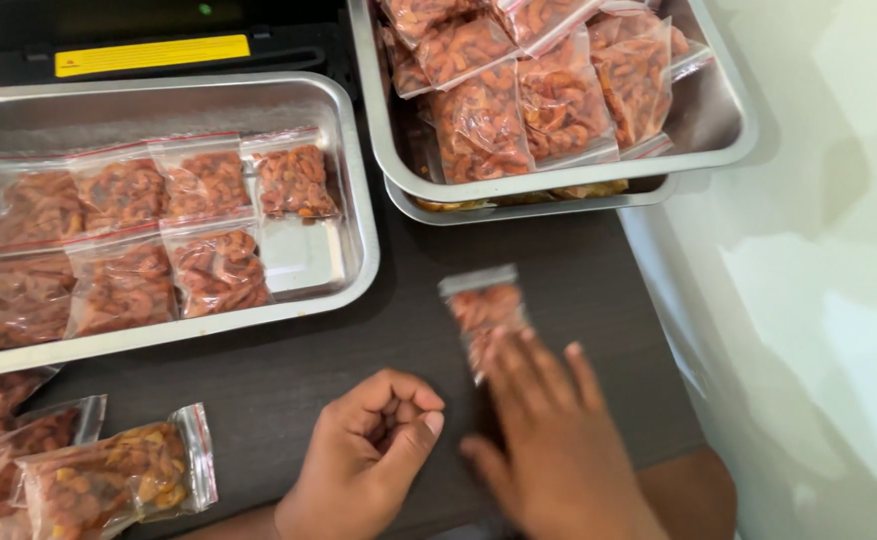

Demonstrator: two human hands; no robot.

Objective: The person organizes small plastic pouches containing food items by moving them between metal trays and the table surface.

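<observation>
Left hand (363, 455) sits low on the dark table (358, 350), curled into a loose fist, thumb against the bent fingers, gripping nothing that shows. Right hand (548, 440) is just beside it, flat and spread, palm down, fingertips pressing on the near end of a small bag (483, 305) of reddish-orange snacks. Nothing clasped there; the hand lies open on top of the bag. It's a bit blurred, that hand and the bag with it.

The bag lies on the bare table, its sealed strip pointing away from the person, between the two trays further back and touching neither.

Down at the near left corner, a loose pile of bags (68, 465), clear plastic, same reddish contents, one showing yellower pieces, well apart from the left fist.

Further back on the left, a steel tray (358, 225), shallow, with filled bags laid flat in two rows; a bare patch of tray floor shows at its right end.

Back right, a second tray (728, 120), heaped with overlapping bags, stacked on another tray whose rim peeks out beneath it.

At the far edge, a black machine (148, 40) with a yellow label strip behind the left tray. To the right of the table, a pale wall (828, 280).
</observation>
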